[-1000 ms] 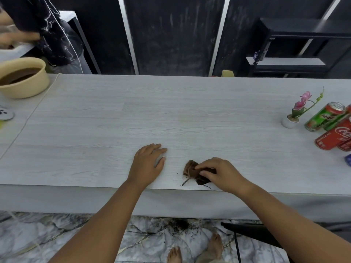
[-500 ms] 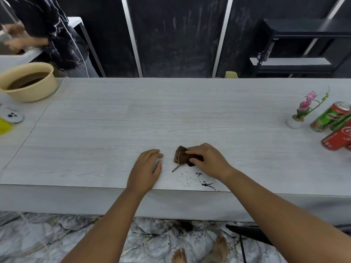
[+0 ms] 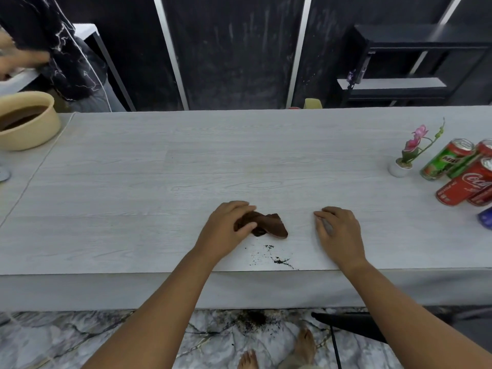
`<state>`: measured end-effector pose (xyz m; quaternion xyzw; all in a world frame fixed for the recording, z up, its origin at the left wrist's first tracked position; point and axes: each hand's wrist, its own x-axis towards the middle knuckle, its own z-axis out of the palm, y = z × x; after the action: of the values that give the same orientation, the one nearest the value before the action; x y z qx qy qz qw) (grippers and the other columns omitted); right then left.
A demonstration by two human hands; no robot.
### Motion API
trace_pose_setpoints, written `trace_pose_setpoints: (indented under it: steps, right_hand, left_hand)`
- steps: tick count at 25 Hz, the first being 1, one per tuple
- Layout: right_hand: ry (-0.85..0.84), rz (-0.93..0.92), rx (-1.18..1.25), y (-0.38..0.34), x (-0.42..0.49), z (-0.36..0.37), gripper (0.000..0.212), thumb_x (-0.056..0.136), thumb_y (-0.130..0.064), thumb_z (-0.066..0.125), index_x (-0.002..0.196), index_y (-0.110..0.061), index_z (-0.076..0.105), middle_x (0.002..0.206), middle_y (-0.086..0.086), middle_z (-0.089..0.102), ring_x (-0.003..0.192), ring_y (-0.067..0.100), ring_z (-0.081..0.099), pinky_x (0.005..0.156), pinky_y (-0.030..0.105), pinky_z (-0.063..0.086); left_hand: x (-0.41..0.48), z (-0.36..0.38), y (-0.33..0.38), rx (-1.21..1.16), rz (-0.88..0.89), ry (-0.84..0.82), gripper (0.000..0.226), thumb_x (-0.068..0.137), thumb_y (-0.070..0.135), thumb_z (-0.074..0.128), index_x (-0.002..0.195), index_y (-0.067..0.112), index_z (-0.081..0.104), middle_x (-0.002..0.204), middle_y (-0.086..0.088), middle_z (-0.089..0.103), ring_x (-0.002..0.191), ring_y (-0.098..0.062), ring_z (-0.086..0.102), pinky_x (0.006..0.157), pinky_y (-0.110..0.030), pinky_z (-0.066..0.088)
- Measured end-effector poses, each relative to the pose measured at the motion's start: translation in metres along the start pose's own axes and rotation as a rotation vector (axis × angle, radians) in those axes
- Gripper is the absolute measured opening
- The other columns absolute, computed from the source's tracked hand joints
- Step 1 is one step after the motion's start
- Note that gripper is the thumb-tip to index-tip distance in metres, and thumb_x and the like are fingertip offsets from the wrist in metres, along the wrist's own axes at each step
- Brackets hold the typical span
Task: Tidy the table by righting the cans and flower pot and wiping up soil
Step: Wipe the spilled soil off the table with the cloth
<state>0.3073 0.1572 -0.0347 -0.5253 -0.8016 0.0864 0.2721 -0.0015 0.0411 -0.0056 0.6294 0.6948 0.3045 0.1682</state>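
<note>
- Left hand: fingers curled over the left end of the brown cloth, grasping it; cloth crumpled on the table, near-centre.
- Right hand: fingers straight and released, palm down on the table, apart from the cloth to its right.
- Soil: thin scatter near the front edge, just in front of the cloth.
- Flower pot: upright, far right.
- Milo can and Coca-Cola can: just right of the pot.

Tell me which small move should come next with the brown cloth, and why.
Probably the left hand, gripping the crumpled brown cloth, should drag it toward the near edge of the pale wooden table, over the dark soil specks lying between cloth and edge. The right hand rests flat, apart.
</note>
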Motion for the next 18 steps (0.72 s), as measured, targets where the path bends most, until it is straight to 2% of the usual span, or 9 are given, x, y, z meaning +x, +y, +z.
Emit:
trace_pose_setpoints:
  steps: [3,6,11,15,18]
  right_hand:
    - [0.007,-0.016,-0.001,0.001,0.003,-0.001,0.02,0.093,-0.008,0.077,0.111,-0.014,0.084,0.118,0.008,0.076,0.107,0.036,0.065,0.087,0.051,0.053]
    - [0.001,-0.005,-0.004,0.003,0.001,0.001,0.022,0.093,-0.007,0.075,0.113,-0.016,0.083,0.119,0.005,0.075,0.108,0.034,0.064,0.089,0.05,0.052]
    - [0.009,-0.009,-0.005,0.003,0.001,0.002,0.022,0.092,-0.008,0.077,0.112,-0.016,0.084,0.119,0.005,0.075,0.109,0.034,0.064,0.089,0.048,0.051]
    - [0.017,-0.007,-0.021,0.001,0.0,0.001,0.021,0.093,-0.009,0.077,0.112,-0.015,0.084,0.119,0.005,0.075,0.11,0.033,0.064,0.09,0.047,0.05]
    - [0.016,-0.023,-0.024,0.002,0.001,0.001,0.022,0.093,-0.009,0.076,0.113,-0.014,0.083,0.12,0.006,0.075,0.111,0.034,0.064,0.091,0.047,0.05]
  left_hand:
    - [0.022,0.009,0.016,0.09,0.115,-0.163,0.045,0.101,0.042,0.071,0.145,0.039,0.064,0.136,0.021,0.063,0.126,-0.004,0.048,0.106,-0.025,0.042]
    - [0.027,0.008,0.012,0.116,0.103,-0.225,0.037,0.101,0.035,0.072,0.138,0.036,0.07,0.121,0.019,0.065,0.115,-0.007,0.048,0.099,-0.03,0.046]
    - [0.004,0.001,-0.005,0.09,0.022,-0.101,0.032,0.098,0.032,0.077,0.129,0.033,0.076,0.111,0.016,0.067,0.109,-0.009,0.052,0.094,-0.029,0.047]
    - [-0.019,-0.006,-0.018,0.094,-0.076,0.032,0.031,0.096,0.034,0.079,0.127,0.031,0.078,0.099,0.015,0.064,0.101,-0.007,0.053,0.082,-0.011,0.036]
    - [-0.038,-0.009,-0.018,0.101,-0.131,0.125,0.03,0.094,0.031,0.082,0.124,0.025,0.08,0.093,0.011,0.062,0.094,-0.01,0.056,0.077,-0.014,0.038]
